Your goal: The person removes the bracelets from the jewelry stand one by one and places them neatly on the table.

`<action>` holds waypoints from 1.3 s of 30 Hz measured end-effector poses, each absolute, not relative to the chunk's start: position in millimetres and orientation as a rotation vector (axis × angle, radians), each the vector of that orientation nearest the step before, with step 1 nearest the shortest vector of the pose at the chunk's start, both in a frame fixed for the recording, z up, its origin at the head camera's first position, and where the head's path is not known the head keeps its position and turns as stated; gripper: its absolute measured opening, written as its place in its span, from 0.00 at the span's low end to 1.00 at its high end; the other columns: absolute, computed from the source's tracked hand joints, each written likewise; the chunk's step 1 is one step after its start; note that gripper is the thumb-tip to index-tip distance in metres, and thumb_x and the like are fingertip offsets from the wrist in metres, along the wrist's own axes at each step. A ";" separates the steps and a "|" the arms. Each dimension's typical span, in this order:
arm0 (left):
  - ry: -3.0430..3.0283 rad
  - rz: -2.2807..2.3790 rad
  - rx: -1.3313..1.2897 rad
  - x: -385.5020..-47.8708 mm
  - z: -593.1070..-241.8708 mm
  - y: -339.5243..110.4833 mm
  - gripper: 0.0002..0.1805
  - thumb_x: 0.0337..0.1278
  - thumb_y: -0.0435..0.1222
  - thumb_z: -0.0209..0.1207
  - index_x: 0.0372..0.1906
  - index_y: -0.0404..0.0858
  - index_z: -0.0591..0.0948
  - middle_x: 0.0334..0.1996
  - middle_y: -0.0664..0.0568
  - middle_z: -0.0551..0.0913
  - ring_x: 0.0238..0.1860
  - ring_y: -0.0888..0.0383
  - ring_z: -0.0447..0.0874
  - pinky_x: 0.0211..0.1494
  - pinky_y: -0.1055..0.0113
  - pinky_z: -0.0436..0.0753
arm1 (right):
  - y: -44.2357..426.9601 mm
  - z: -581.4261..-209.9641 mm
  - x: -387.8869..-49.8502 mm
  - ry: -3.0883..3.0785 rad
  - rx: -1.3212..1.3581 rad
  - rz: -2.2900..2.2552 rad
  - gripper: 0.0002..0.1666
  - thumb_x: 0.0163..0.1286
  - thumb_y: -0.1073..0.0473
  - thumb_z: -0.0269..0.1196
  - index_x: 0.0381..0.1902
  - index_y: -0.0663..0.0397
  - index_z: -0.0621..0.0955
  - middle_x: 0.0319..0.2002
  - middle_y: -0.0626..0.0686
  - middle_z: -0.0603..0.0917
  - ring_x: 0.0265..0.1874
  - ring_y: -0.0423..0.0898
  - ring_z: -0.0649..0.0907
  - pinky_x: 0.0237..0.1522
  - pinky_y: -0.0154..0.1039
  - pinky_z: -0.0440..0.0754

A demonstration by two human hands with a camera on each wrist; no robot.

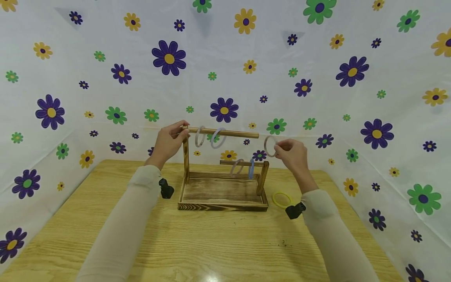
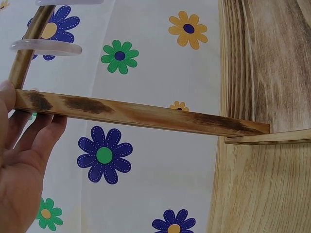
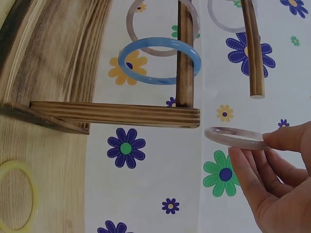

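A wooden bangle stand (image 1: 222, 206) has a tall post at left and a short post at right, each bearing a rod. My left hand (image 1: 168, 141) grips the corner where the upper rod (image 1: 239, 134) meets the tall post (image 2: 121, 112). Two pale translucent bangles (image 1: 218, 138) hang on that rod. Between thumb and fingers, my right hand (image 1: 293, 154) pinches another pale, greyish bangle (image 3: 235, 138), apart from the rod's free right end. The lower rod (image 3: 185, 73) carries a blue bangle (image 3: 160, 43) and a pale pinkish bangle (image 1: 237, 168).
A yellow bangle (image 1: 282, 199) lies on the wooden table (image 1: 211, 243), right of the stand's tray base. Behind the table hangs a white cloth (image 1: 211, 90) printed with flowers. Dark specks (image 1: 283, 243) lie near the table's front right.
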State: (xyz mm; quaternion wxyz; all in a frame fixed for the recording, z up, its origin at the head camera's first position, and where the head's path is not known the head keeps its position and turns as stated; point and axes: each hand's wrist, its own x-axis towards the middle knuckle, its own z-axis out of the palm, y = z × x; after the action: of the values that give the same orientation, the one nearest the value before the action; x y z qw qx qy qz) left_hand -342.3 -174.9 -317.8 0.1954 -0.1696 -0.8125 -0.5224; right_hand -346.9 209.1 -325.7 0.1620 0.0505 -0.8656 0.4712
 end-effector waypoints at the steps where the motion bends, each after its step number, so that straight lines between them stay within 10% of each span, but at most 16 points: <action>1: -2.276 -1.465 -0.477 -342.0 -317.5 -174.8 0.17 0.77 0.32 0.54 0.63 0.30 0.79 0.54 0.30 0.85 0.55 0.35 0.86 0.63 0.44 0.82 | 210.4 -326.2 -346.7 -2.469 0.145 1.345 0.19 0.75 0.58 0.63 0.53 0.69 0.83 0.48 0.70 0.87 0.36 0.47 0.91 0.36 0.24 0.86; 13: -2.283 -1.451 -0.451 -360.1 -330.1 -179.0 0.16 0.78 0.36 0.54 0.63 0.34 0.80 0.53 0.35 0.87 0.51 0.45 0.88 0.58 0.59 0.85 | 228.1 -331.6 -346.7 -2.508 0.133 1.247 0.18 0.75 0.57 0.63 0.53 0.67 0.84 0.46 0.69 0.88 0.27 0.34 0.87 0.32 0.25 0.85; 17: -2.287 -1.437 -0.453 -358.3 -328.7 -179.3 0.16 0.79 0.36 0.54 0.62 0.34 0.80 0.53 0.35 0.87 0.47 0.57 0.87 0.58 0.60 0.85 | 233.7 -331.4 -344.9 -2.536 0.120 1.222 0.18 0.75 0.57 0.62 0.54 0.67 0.84 0.47 0.69 0.88 0.31 0.46 0.91 0.31 0.27 0.85; 24: -2.290 -1.478 -0.460 -342.4 -316.1 -174.7 0.16 0.78 0.32 0.54 0.62 0.29 0.79 0.54 0.30 0.86 0.55 0.35 0.86 0.62 0.46 0.83 | 243.0 -332.5 -342.8 -2.588 0.122 1.195 0.19 0.75 0.59 0.62 0.54 0.70 0.83 0.47 0.70 0.87 0.26 0.35 0.86 0.32 0.24 0.84; 31: -2.287 -1.480 -0.462 -342.8 -316.3 -175.1 0.17 0.78 0.32 0.54 0.62 0.29 0.79 0.54 0.30 0.86 0.56 0.35 0.86 0.61 0.47 0.83 | 254.2 -336.3 -342.5 -2.668 0.121 1.160 0.18 0.75 0.60 0.62 0.52 0.73 0.83 0.47 0.71 0.87 0.35 0.52 0.90 0.35 0.29 0.88; 39: -2.283 -1.486 -0.464 -343.1 -316.6 -175.0 0.16 0.78 0.32 0.54 0.62 0.30 0.79 0.54 0.29 0.85 0.55 0.35 0.86 0.63 0.45 0.83 | 270.4 -340.1 -344.2 -2.780 0.118 1.091 0.18 0.76 0.60 0.62 0.51 0.74 0.83 0.46 0.71 0.86 0.34 0.48 0.89 0.34 0.28 0.87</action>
State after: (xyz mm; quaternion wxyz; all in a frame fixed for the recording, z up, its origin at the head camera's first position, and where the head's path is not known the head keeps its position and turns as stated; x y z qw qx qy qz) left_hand -343.1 -175.0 -316.6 0.1881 -0.1651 -0.8114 -0.5281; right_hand -344.2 270.4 -340.1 0.0763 0.0394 -0.9275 0.3638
